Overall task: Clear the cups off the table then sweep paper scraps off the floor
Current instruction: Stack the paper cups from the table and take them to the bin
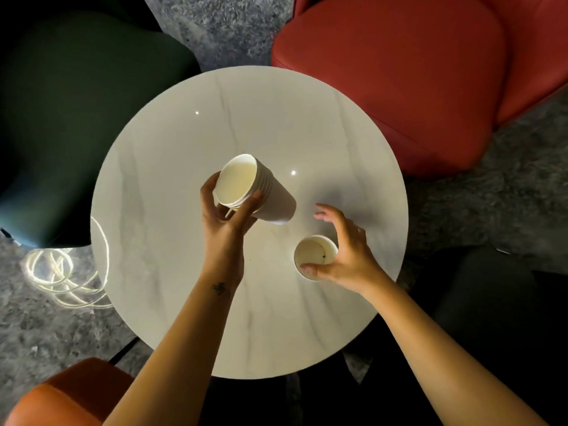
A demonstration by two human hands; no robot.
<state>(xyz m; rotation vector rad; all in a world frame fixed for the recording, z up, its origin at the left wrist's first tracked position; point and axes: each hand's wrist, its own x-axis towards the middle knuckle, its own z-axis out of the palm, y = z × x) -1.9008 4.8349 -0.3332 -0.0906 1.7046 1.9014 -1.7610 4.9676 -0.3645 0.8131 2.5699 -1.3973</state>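
The left hand [226, 216] holds a tilted stack of cups [259, 192] above the middle of the round surface [276, 118], fingers clasped near its rims. Toward the right edge, the right hand [347, 256] curls its thumb and fingers round a single upright cup [315, 253].

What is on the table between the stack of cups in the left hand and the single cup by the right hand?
Nothing: in the head view only bare, shadowed table top lies between the stack of cups and the single cup.
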